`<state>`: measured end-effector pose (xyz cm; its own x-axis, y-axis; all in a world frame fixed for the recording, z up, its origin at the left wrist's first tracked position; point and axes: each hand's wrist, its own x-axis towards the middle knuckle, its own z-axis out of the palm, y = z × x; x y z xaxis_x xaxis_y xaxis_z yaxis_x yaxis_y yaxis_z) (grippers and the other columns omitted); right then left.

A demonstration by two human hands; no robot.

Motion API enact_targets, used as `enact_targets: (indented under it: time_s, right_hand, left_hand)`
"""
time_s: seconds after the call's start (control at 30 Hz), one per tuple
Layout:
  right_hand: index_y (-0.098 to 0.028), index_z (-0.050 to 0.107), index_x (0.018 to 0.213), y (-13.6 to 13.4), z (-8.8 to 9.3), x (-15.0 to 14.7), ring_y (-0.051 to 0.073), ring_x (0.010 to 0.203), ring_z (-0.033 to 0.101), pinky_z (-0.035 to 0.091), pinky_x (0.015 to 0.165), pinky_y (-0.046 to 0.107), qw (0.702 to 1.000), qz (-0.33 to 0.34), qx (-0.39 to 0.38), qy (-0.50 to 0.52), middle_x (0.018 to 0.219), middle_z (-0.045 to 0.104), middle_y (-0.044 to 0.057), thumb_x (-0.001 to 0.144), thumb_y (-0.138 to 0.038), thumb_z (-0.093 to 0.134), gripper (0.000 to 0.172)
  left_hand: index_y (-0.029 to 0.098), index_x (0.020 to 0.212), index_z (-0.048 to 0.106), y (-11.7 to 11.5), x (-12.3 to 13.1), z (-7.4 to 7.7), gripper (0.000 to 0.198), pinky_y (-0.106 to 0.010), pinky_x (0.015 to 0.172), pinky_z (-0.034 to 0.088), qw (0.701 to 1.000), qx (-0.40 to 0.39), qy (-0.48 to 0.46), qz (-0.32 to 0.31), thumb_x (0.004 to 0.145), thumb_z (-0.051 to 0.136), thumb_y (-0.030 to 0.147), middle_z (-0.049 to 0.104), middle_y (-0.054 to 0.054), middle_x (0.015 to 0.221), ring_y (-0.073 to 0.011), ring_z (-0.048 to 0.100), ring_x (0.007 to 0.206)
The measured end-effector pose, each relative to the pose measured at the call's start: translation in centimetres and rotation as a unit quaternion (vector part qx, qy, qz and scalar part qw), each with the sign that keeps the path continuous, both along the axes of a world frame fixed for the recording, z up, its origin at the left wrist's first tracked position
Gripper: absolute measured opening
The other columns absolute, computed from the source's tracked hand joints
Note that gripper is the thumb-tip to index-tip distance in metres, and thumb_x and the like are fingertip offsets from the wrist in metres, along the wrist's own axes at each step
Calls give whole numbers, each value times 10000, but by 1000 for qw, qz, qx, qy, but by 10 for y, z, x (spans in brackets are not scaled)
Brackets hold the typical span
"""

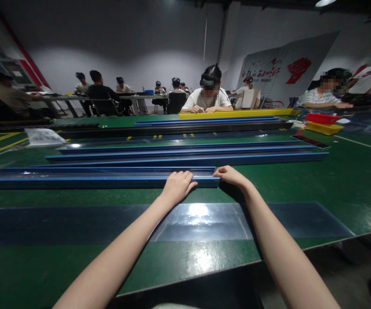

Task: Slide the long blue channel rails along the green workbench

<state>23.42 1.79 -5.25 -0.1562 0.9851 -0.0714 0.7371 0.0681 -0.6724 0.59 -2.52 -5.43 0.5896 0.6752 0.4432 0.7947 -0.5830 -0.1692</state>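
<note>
Long blue tray (76,177) lies along the green table (301,184), at its near side. Left hand (177,185) rests on the tray's near wall, fingers together and flat, not clamped. Right hand (230,175) touches the tray's right end, fingers curled; can't tell if it grips. A tray this long likely twists unless both hands stay level.

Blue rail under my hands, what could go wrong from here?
Both hands are at one end: left hand on the rail, over its near wall, right hand at its tip. It is long, so lifted from here the far end might drag or swing. Pushed forward, it could strike the next rail and pinch fingers.
</note>
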Motion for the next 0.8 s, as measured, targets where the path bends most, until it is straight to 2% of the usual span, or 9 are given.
enact_targets:
  time_s: [0.23,0.8]
  right_hand:
    - [-134,597,636,1,-1,0,99,518,454,324,514,208,1000,-4,-6,4,510,514,-10,709,-246,500,165]
    - [-129,632,631,2,-5,2,117,565,482,355,559,219,1000,-11,15,14,534,553,10,658,-298,564,184]
  left_hand:
    - [172,925,544,2,-2,-1,265,-279,665,341,1000,-7,-17,-9,878,416,399,640,-43,945,-170,562,815]
    - [147,857,534,2,0,-2,308,-292,628,322,999,29,12,7,882,390,418,589,-59,798,-185,541,743]
